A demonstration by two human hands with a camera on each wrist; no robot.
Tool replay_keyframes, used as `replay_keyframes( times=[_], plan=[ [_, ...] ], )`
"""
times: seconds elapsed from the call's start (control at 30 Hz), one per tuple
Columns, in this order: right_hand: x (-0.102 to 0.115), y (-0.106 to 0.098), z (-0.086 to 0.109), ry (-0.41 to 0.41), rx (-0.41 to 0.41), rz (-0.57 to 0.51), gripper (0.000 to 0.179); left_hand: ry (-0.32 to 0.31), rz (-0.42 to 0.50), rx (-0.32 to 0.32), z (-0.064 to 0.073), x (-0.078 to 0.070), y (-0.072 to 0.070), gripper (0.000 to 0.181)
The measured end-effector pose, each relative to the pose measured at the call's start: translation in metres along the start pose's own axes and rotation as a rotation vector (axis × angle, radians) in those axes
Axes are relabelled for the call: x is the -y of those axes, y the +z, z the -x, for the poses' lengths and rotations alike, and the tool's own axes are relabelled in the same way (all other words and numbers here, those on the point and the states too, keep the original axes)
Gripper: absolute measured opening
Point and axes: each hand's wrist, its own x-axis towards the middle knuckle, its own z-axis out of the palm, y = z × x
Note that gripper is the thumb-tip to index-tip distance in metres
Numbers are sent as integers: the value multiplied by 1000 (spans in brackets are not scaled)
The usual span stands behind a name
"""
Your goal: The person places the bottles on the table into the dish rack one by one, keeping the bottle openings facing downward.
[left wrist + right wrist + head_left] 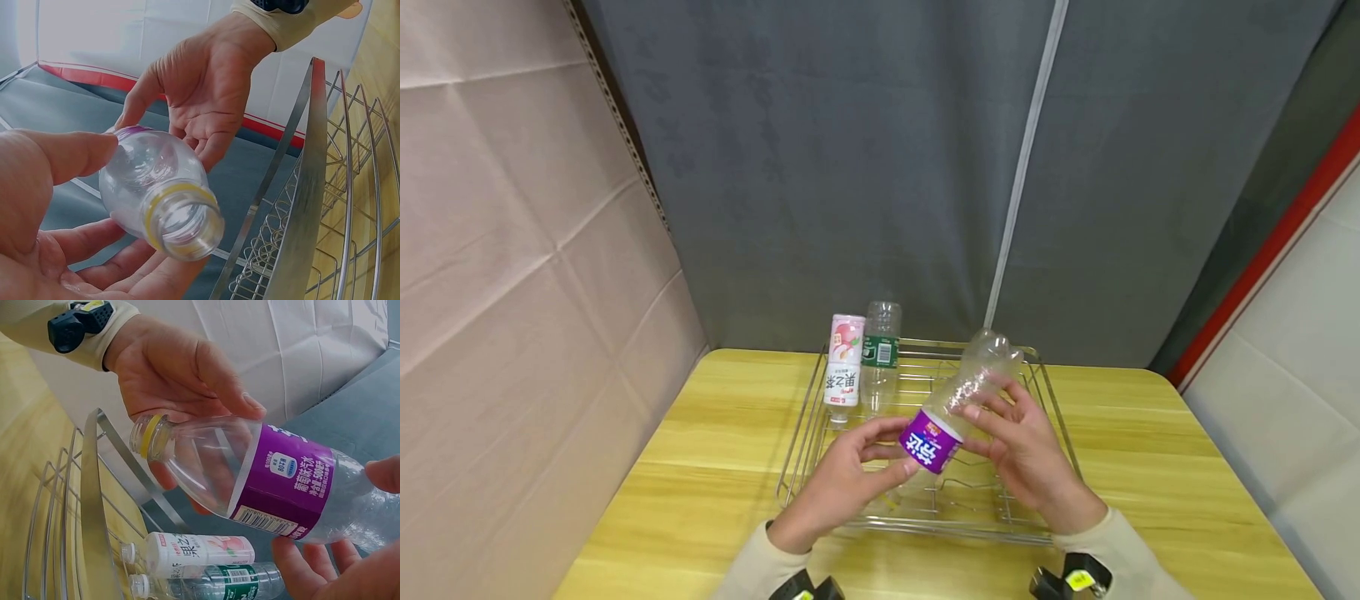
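Note:
An uncapped clear plastic bottle with a purple label (pixel 930 440) is held tilted above a wire rack (pixel 955 527), its neck toward the person. My left hand (pixel 859 468) holds it at the neck end, thumb on one side and fingers on the other. My right hand (pixel 1026 446) holds the base half, thumb on top. In the left wrist view the open mouth (pixel 190 228) faces the camera, with a yellow ring round the neck. Two capped bottles lie side by side at the rack's left: one with a pink and white label (pixel 844 362), one clear with a green label (pixel 881 353).
The metal rack stands on a yellow wood-grain table (pixel 700 467), its raised rim close under both hands. A grey curtain (pixel 850 167) hangs behind the table. Pale cloth (pixel 512 292) walls the left side, and a white panel with a red strip (pixel 1262 267) the right.

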Motion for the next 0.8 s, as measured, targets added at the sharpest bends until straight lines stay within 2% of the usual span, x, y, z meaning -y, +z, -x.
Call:
replay_keyframes(
  times=[0.2,0.37,0.63,0.8],
  plan=[
    [2,1,-4,-14,-1,4,59,1,-6,-2,0,0,0,57],
    [8,1,-11,-27,-1,10,61,-2,-21,-40,0,0,-3,55],
    [23,2,-25,-43,-29,16,52,-19,-70,-118,2,3,-21,55],
    [27,-1,-35,-46,-47,43,45,-24,-68,-169,3,6,-36,53]
  ],
)
